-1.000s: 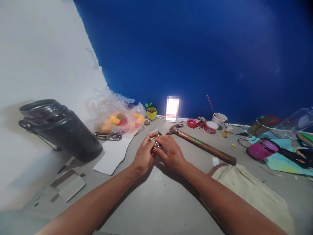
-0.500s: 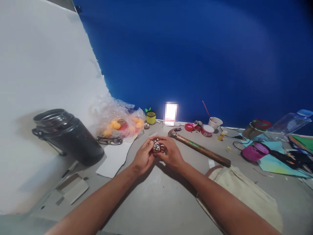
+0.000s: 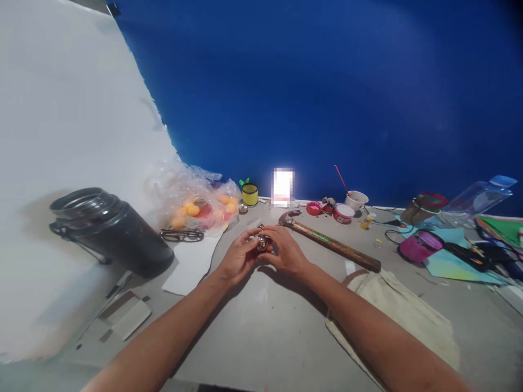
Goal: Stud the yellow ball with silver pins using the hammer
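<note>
Between my two hands is a small shiny silver ball (image 3: 261, 243) with a dotted, reflective surface. My left hand (image 3: 240, 253) holds it from the left, fingers curled and thumb on its near side. From the right, the fingers of my right hand (image 3: 286, 249) close around it and hide part of it. A small bit of similar shiny metal shows above the fingertips; I cannot tell whether it belongs to the same piece. Just beyond my right hand lies a claw hammer (image 3: 329, 241) with a wooden handle.
A dark wide-mouthed flask (image 3: 114, 231) leans at left, beside glasses (image 3: 182, 235) and white paper (image 3: 192, 267). Behind are a plastic bag (image 3: 200, 204) of orange balls, another silver ball (image 3: 243, 208) and a yellow roll (image 3: 250, 195). At right are a cup (image 3: 356, 200) and cream cloth (image 3: 404, 316).
My right fingers have shifted over the silver ball, so less of it shows. Both hands stay together in nearly the same place. The view has shifted slightly.
</note>
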`<state>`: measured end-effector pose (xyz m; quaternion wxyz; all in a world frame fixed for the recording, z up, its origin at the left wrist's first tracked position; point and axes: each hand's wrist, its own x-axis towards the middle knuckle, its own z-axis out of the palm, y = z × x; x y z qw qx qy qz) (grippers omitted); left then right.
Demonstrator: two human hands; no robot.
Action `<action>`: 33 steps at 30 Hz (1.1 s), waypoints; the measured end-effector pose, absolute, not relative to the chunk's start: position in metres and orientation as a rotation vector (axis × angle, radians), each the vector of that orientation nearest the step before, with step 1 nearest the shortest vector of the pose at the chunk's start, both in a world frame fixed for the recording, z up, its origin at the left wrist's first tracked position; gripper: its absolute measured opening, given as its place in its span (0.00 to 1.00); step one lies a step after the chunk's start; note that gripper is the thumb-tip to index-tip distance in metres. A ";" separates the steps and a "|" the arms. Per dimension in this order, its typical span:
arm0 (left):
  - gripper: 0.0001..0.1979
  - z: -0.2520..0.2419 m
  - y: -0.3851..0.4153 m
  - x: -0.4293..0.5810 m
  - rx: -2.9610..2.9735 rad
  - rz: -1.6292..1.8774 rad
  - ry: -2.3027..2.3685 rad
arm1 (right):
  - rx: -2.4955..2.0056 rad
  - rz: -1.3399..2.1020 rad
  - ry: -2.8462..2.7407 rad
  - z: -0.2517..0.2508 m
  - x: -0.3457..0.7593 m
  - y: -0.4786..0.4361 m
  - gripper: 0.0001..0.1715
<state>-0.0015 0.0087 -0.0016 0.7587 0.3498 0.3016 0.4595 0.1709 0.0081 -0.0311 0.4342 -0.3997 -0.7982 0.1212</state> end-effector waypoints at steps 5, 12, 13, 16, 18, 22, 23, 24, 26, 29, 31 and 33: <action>0.22 0.003 0.007 -0.001 0.791 1.001 0.640 | -1.005 0.365 -1.928 -0.030 0.173 0.010 0.22; 0.19 0.012 0.003 -0.003 0.782 0.983 0.633 | -0.930 0.372 -1.879 -0.021 0.174 0.007 0.24; 0.19 0.012 0.003 -0.004 0.788 0.990 0.642 | -0.941 0.371 -1.878 -0.020 0.174 0.007 0.23; 0.17 0.010 0.004 -0.005 0.825 1.019 0.700 | -0.976 0.363 -1.875 -0.020 0.174 0.005 0.23; 0.16 0.009 0.005 -0.006 0.844 1.031 0.745 | -0.975 0.342 -1.885 -0.020 0.174 0.004 0.22; 0.16 0.008 0.005 -0.004 0.870 1.059 0.808 | -0.910 0.253 -1.960 -0.020 0.174 0.003 0.20; 0.16 0.008 0.005 -0.003 0.876 1.067 0.817 | -0.905 0.240 -1.976 -0.019 0.174 0.003 0.20; 0.16 0.009 0.004 -0.003 0.882 1.074 0.824 | -0.910 0.234 -1.987 -0.019 0.174 0.003 0.20; 0.16 0.011 0.003 -0.002 0.900 1.081 0.839 | -0.935 0.231 -1.996 -0.020 0.173 0.003 0.20; 0.16 0.015 0.000 0.000 0.954 1.091 0.904 | -0.977 0.219 -1.992 -0.023 0.173 0.003 0.19; 0.14 0.017 -0.001 0.001 1.014 1.124 0.971 | -1.004 0.201 -1.979 -0.026 0.173 0.004 0.19; 0.13 0.018 -0.002 0.001 1.058 1.153 1.006 | -1.023 0.170 -1.972 -0.028 0.173 0.004 0.19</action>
